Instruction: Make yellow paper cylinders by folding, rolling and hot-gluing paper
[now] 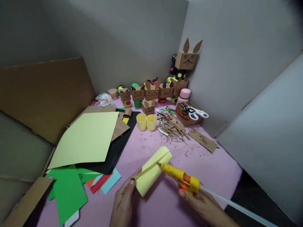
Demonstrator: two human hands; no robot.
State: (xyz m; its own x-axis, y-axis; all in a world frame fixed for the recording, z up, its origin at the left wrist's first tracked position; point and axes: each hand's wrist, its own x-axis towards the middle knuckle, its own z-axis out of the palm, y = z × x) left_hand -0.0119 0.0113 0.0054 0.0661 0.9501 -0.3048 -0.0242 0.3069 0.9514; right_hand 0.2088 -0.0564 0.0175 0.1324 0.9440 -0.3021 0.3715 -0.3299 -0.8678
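My left hand [126,197] grips the near end of a rolled tube of yellow paper [151,176], thumb on top. The tube slants up to the right, with a seam along its upper side. In my right hand [201,201] is a yellow hot glue gun [180,176], its small red light lit. The gun's nozzle points left and meets the paper at the seam; whether glue is coming out I cannot tell. A long translucent glue stick [236,205] sticks out of the back of the gun.
Two yellow paper cups [146,122] stand behind the tube, near cardboard scraps [172,126]. Scissors [194,113] rest in a cardboard box [187,118] at right. Paper sheets [87,138] cover the left side. Animal-faced cardboard figures [151,93] line the back.
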